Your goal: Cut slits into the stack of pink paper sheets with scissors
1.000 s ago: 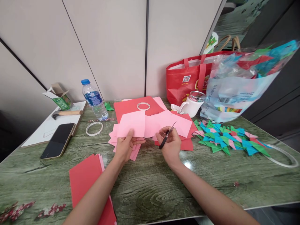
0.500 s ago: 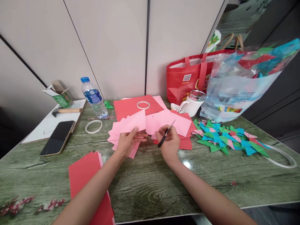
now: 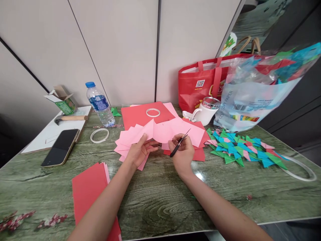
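Note:
My left hand (image 3: 139, 152) pinches a pink sheet of paper (image 3: 150, 128) between the thumb and the fingers, just above a fan of pink sheets (image 3: 125, 140) on the table. Small scissors (image 3: 175, 150) with dark handles lie in my right hand (image 3: 182, 155), their thin blades pointing up and to the right. The thumb and index fingertip of that hand are by the lower edge of pink paper (image 3: 165, 131); whether they grip it I cannot tell. More pink paper (image 3: 197, 134) and red sheets (image 3: 198, 155) lie behind and under the right hand.
Folded paper pieces (image 3: 240, 147) form a pile at right, before a clear bag (image 3: 250, 103), a white mug (image 3: 204, 113) and a red bag (image 3: 190, 90). At left are a bottle (image 3: 100, 105), tape roll (image 3: 99, 135), phone (image 3: 61, 147), hammer (image 3: 74, 117) and red paper stack (image 3: 90, 190).
The pink sheet in my left hand has tilted, its edge now meeting the paper beside it at a fold-like corner. My right hand with the scissors has shifted slightly right.

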Motion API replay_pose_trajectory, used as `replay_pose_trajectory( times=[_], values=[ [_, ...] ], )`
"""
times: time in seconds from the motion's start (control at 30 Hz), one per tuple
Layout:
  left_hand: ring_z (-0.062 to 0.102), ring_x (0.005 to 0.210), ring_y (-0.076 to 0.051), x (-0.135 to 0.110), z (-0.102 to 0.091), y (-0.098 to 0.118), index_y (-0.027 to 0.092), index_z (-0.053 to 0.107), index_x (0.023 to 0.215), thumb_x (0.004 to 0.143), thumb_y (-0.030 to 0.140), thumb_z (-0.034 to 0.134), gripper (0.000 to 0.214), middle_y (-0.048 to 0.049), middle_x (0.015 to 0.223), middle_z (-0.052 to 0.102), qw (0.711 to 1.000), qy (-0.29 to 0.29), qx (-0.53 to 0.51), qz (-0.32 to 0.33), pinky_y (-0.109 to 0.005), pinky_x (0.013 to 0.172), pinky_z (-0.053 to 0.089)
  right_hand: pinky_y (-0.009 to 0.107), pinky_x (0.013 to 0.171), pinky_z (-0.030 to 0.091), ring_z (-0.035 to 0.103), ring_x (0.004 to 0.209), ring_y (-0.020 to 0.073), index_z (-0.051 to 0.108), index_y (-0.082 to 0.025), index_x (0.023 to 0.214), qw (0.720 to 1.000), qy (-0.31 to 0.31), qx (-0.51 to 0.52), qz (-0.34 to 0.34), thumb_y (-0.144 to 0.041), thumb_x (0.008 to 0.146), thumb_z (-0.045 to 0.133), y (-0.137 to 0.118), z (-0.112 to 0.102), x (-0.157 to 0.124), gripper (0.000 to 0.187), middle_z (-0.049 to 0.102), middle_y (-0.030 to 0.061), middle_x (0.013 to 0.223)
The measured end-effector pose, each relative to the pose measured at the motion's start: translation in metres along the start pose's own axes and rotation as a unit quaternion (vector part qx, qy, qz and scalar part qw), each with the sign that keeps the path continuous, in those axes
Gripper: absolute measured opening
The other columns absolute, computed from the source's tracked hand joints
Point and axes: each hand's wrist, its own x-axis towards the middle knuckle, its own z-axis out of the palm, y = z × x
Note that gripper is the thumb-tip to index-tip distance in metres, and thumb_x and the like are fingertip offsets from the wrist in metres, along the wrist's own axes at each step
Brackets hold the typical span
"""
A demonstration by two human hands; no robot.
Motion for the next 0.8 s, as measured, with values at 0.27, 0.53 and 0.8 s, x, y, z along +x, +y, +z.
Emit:
replay_pose_trajectory(
  times=[0.27, 0.53, 0.8],
  values=[
    [0.065, 0.07, -0.021, -0.006, -0.001, -0.007, 0.012, 0.057, 0.08, 0.07, 0.023, 0.061, 0.016, -0.0067, 0.069, 0.066, 1.0, 0.019, 0.01, 0.005, -0.03, 0.058, 0.054, 0.024, 0.063, 0.042, 0.05, 0.069, 0.011, 0.048, -0.018, 0.08, 1.0, -0.009, 0.003, 0.013, -0.011, 0.066, 0.057, 0.001, 0.0, -0.002, 0.018, 0.05, -0.0003, 0.077],
    [0.065, 0.063, -0.02, -0.008, 0.002, -0.006, 0.011, 0.055, 0.089, 0.064, 0.019, 0.066, 0.029, -0.0063, 0.071, 0.067, 0.994, 0.061, 0.037, 0.084, -0.032, 0.057, 0.055, 0.026, 0.069, 0.043, 0.051, 0.072, 0.0106, 0.048, -0.017, 0.081, 0.999, 0.032, 0.0, -0.005, -0.015, 0.067, 0.059, 0.006, -0.003, 0.005, 0.018, 0.05, -0.0005, 0.079],
    [0.064, 0.081, -0.022, -0.009, 0.009, -0.003, 0.014, 0.054, 0.095, 0.067, 0.024, 0.064, 0.031, -0.0074, 0.086, 0.067, 0.972, 0.085, 0.02, 0.216, -0.04, 0.078, 0.05, 0.028, 0.053, 0.048, 0.056, 0.057, 0.0124, 0.051, -0.017, 0.088, 0.892, -0.34, 0.121, 0.271, -0.036, 0.064, 0.066, -0.002, 0.001, -0.003, 0.034, 0.055, -0.0002, 0.07]
  ],
)
